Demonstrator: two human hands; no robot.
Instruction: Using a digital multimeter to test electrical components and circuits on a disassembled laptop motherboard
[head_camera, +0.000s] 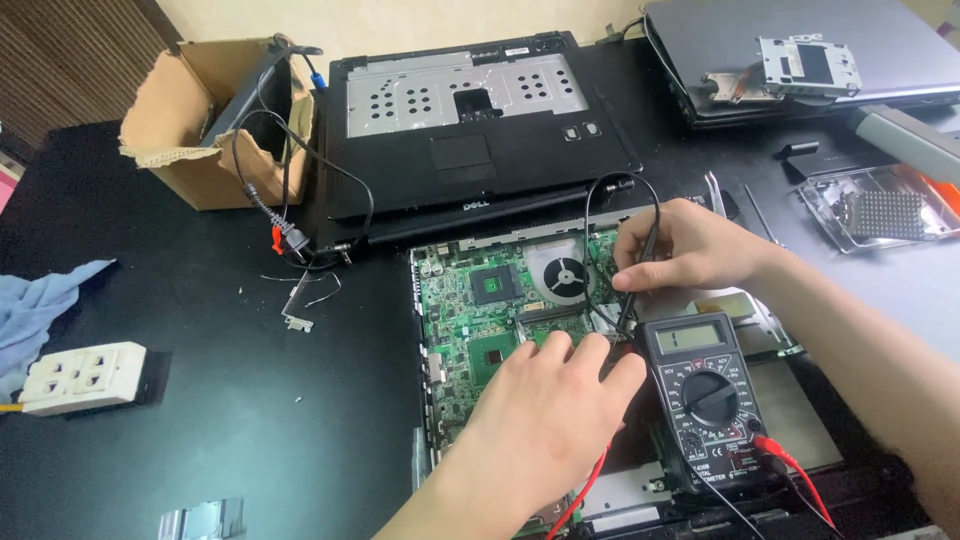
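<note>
The green motherboard (490, 300) lies bare in its opened laptop base at the middle of the black bench (200, 400). My right hand (690, 250) pinches a black probe (632, 290) between fingers, tip down on the board. My left hand (550, 410) rests there, fingers together, beside the black multimeter (708, 400). Behind sits a stripped laptop case (470, 130).

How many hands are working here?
2: the left hand rests on the green circuit board; the right hand holds a black probe above the multimeter. None seem hidden.
</note>
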